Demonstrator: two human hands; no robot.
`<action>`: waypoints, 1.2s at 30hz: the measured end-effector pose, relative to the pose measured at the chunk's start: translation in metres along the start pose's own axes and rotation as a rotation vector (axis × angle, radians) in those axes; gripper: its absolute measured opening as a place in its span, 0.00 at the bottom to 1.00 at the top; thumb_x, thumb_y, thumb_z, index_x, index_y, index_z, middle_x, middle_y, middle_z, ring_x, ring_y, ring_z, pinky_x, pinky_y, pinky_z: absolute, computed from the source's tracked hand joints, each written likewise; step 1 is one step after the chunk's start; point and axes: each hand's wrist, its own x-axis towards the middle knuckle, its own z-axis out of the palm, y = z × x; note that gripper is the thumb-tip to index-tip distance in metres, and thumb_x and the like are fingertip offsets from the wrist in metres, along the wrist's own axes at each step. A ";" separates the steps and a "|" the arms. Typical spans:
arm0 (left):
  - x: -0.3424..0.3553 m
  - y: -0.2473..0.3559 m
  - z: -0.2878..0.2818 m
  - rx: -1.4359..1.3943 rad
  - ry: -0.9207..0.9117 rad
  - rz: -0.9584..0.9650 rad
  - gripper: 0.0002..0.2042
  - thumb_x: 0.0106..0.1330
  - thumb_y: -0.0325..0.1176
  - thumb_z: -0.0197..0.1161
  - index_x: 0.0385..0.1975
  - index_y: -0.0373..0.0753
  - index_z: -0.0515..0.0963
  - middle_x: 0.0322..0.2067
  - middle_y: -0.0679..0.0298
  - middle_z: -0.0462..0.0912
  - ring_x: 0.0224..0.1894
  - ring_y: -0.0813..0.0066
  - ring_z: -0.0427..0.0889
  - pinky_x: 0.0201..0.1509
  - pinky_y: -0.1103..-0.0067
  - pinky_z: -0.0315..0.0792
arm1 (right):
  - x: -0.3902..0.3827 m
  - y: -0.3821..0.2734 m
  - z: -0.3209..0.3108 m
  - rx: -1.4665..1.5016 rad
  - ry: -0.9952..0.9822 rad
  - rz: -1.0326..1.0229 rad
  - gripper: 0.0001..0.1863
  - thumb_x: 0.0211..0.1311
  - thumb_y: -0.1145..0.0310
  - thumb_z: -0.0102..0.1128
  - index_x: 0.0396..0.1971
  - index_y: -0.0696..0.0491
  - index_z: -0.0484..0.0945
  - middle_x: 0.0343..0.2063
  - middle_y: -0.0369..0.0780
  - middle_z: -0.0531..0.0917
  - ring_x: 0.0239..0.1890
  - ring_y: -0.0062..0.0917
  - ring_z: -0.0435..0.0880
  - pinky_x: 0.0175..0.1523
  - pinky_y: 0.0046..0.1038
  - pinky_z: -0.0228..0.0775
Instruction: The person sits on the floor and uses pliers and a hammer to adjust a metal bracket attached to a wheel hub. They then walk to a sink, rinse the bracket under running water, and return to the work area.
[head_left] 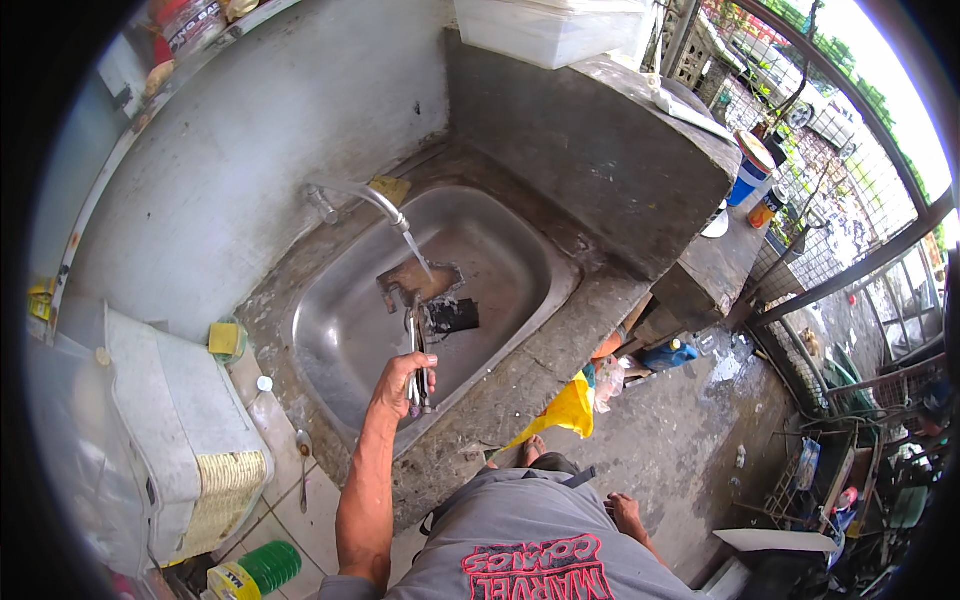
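My left hand (406,384) is closed around the silver handles of what look like pliers (415,340) over the near side of a steel sink (510,240). At their far end is a flat, irregular brown metal piece (425,280) with notched edges. Water from a curved faucet (365,193) runs onto this piece. A dark rectangular patch (455,316) shows on the basin bottom beside the pliers. My right hand (627,514) hangs low at my side, away from the sink, its fingers loosely apart with nothing seen in them.
A yellow sponge (390,189) lies behind the faucet. Left of the basin are a small yellow-topped container (227,341), a spoon (304,465) and a white cabinet-like unit (175,420). A concrete wall (600,160) bounds the right. Yellow plastic (570,407) hangs at the counter's front.
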 end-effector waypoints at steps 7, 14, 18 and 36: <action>-0.008 0.001 -0.011 -0.017 0.056 0.016 0.16 0.55 0.41 0.70 0.33 0.33 0.80 0.21 0.60 0.81 0.21 0.72 0.79 0.27 0.78 0.75 | 0.003 -0.005 0.004 0.023 -0.028 -0.014 0.11 0.71 0.65 0.59 0.43 0.57 0.80 0.31 0.45 0.86 0.27 0.31 0.85 0.30 0.32 0.77; -0.007 0.002 -0.007 -0.019 0.020 0.008 0.16 0.56 0.40 0.70 0.34 0.32 0.80 0.22 0.59 0.81 0.22 0.71 0.81 0.30 0.76 0.76 | 0.000 -0.020 0.002 -0.002 0.066 -0.146 0.13 0.70 0.63 0.59 0.40 0.59 0.80 0.28 0.44 0.85 0.24 0.28 0.83 0.27 0.30 0.75; -0.007 -0.004 -0.011 -0.019 0.027 -0.017 0.15 0.57 0.39 0.69 0.34 0.33 0.80 0.23 0.59 0.81 0.23 0.71 0.81 0.30 0.75 0.77 | -0.050 -0.105 0.039 -0.216 0.150 -0.552 0.17 0.71 0.60 0.58 0.36 0.62 0.81 0.23 0.41 0.84 0.21 0.23 0.79 0.26 0.26 0.71; -0.031 0.061 -0.029 1.865 0.691 0.440 0.22 0.43 0.36 0.68 0.37 0.29 0.79 0.35 0.50 0.85 0.40 0.53 0.83 0.46 0.65 0.76 | -0.205 -0.254 0.147 -0.220 -0.723 -0.747 0.19 0.73 0.58 0.62 0.50 0.60 0.81 0.35 0.36 0.86 0.34 0.17 0.80 0.43 0.23 0.74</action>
